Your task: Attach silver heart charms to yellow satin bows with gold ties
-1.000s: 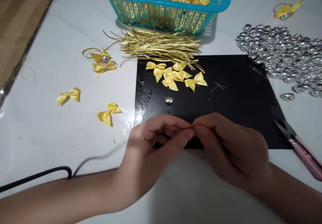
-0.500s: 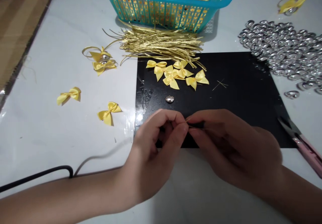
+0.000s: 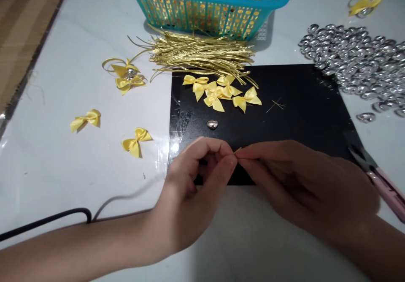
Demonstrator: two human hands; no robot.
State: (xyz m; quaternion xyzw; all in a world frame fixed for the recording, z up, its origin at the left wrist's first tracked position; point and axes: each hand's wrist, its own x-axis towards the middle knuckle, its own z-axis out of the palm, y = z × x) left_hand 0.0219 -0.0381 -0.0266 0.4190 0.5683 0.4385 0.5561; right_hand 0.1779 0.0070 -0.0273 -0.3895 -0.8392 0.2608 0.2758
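Observation:
Over the black mat [image 3: 303,126], my left hand [image 3: 199,189] pinches a thin gold cord [image 3: 238,150] between thumb and forefinger. My right hand [image 3: 303,185] is closed on the same cord, its fingertips almost meeting the left ones. Only a short bit of cord shows; the rest is hidden by my fingers. Just beyond the hands lies a silver heart charm [image 3: 212,124]. Several yellow ribbon bows [image 3: 215,97] rest on the mat behind it, and thin cord scraps [image 3: 276,104] lie to their right.
A bundle of gold cords [image 3: 202,54] lies before a blue basket [image 3: 205,3] of yellow bows. Silver hearts [image 3: 354,58] are heaped at right, above pink-handled scissors [image 3: 384,189]. Loose bows [image 3: 136,142] and looped cords with bows [image 3: 128,75] lie left; a black cable [image 3: 47,218] passes my left arm.
My right hand has shifted slightly right and its thumb and forefinger have closed together at the cord. The loose strand seen between its fingers is now out of sight. My left hand keeps its pinch.

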